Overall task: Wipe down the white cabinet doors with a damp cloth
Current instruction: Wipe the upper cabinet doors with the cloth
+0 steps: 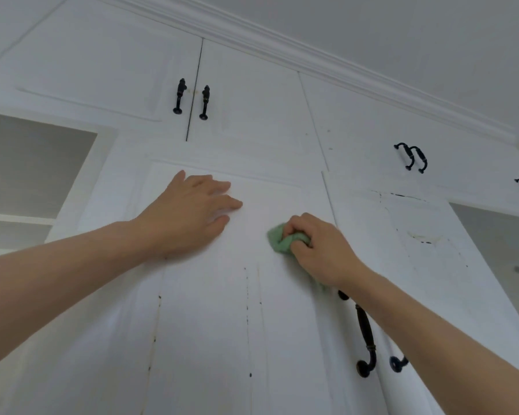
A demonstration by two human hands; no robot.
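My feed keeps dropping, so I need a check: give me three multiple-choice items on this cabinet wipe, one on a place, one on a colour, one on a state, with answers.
1. Where is the cloth?
A. on the tall door's panel, near its right edge
B. on the crown moulding
C. inside the open shelf

2. What colour is the cloth?
A. yellow
B. green
C. blue

3. How does the left hand lie?
A. gripping a handle
B. curled in a fist
C. flat on the door

Answers: 1 A, the right hand presses the cloth to the tall door. 2 B, it shows green. 3 C, the left hand rests on the panel, fingers straight.
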